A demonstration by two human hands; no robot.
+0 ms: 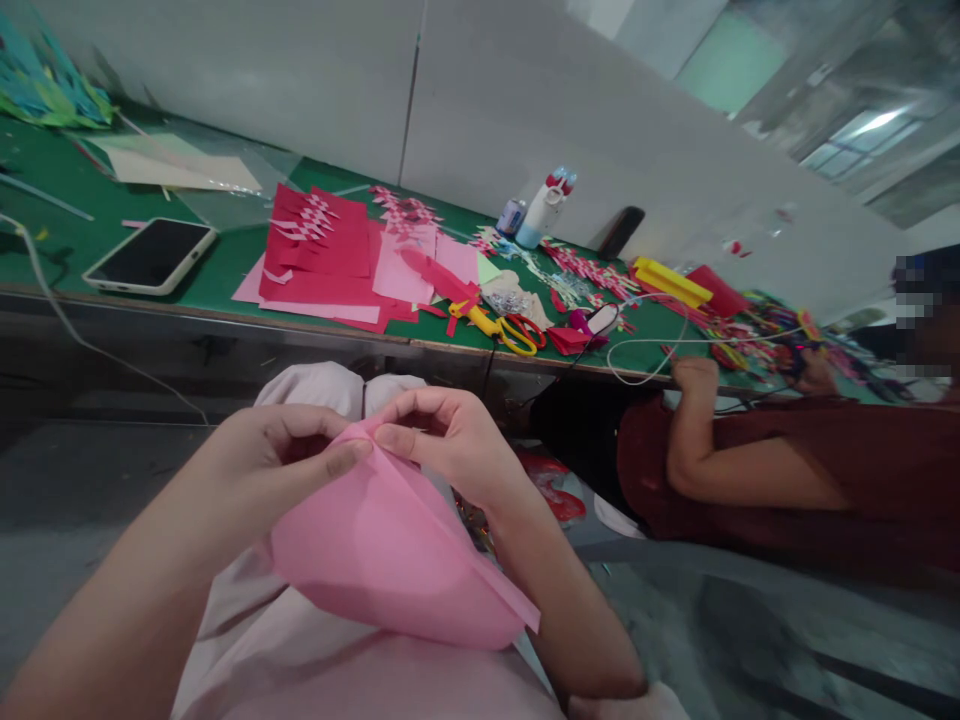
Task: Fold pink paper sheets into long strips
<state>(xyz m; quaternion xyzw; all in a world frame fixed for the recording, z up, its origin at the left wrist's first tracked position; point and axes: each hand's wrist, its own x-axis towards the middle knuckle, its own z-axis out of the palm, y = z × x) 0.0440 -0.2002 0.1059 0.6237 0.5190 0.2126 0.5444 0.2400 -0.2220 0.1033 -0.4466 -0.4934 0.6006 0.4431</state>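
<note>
From where I stand, the largest thing is the long green desk (37,150), running from the left edge of the frame toward the right, along a grey wall. On the right side a co-worker in a dark red shirt (750,500) sits at this same desk.

Next in size is the pink paper sheet (405,560), at the lower centre, over the seated person's lap and apart from the desk. The left hand (296,455) and the right hand (450,430) meet at its upper edge; each grip is closed on the paper, thumb against finger, pressing a gathered fold.

Smaller are the red paper sheets (337,250) above left of the hands, then the smartphone (154,257) at the left. The smallest I mention are the yellow-and-red scissors handles (501,330), near the front edge of the desk.

In my judgement, the paper could tear at the pinched point if the two hands pulled unequally. If one thumb slipped, the fold could open, and pressure against the lap could crease the lower part.
</note>
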